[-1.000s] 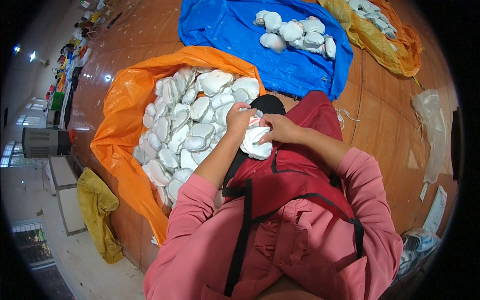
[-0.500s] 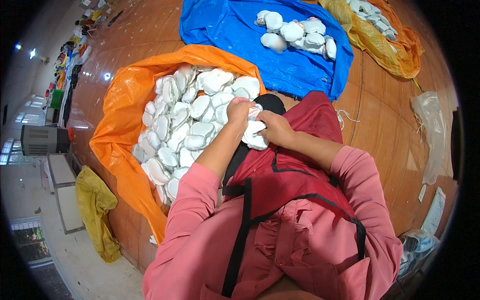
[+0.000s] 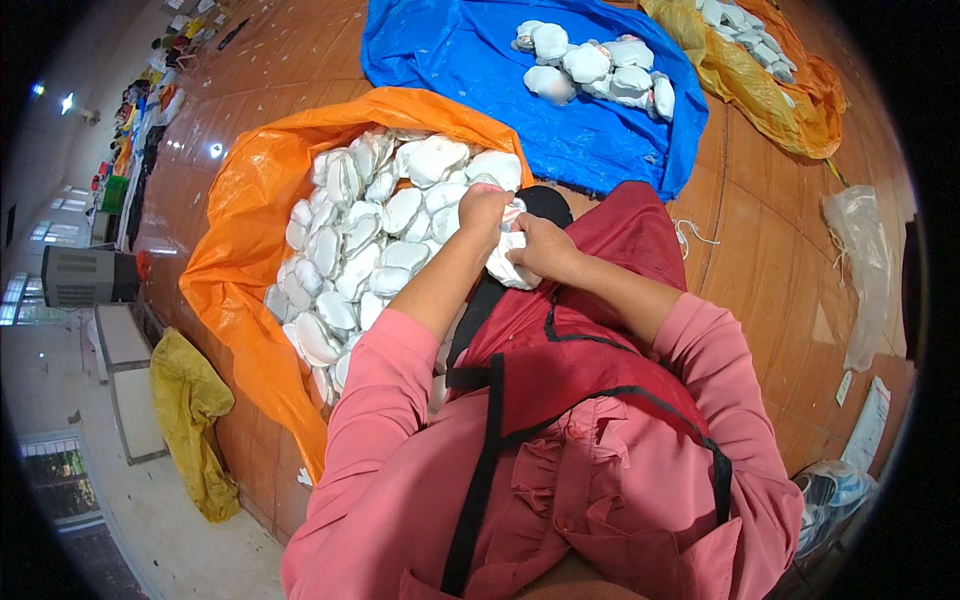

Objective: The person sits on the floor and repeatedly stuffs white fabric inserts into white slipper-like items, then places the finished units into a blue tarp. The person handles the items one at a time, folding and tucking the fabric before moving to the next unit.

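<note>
Between my two hands is a white, rounded bundle of soft cloth (image 3: 510,265), its exact kind unclear. My left hand (image 3: 484,208) has its fingers closed on the bundle's far end. Nearer to me and to the right, my right hand (image 3: 541,247) pinches the same bundle at its side. Part of the bundle is hidden behind my fingers. Just left of my hands, an orange plastic sheet sack (image 3: 240,200) lies spread wide, filled with a heap of similar white oval bundles (image 3: 402,211).
A blue sheet (image 3: 450,60) ahead carries several white bundles (image 3: 586,63). Yellow sacking (image 3: 740,85) with more stands at far right. A clear plastic bag (image 3: 860,270) lies on the brown tiled floor (image 3: 770,240). A yellow cloth (image 3: 185,410) and a grey box-like appliance (image 3: 85,276) are left.
My right hand has shifted slightly left and up, closer to my left hand. The bundle's near end has risen a little with it.
</note>
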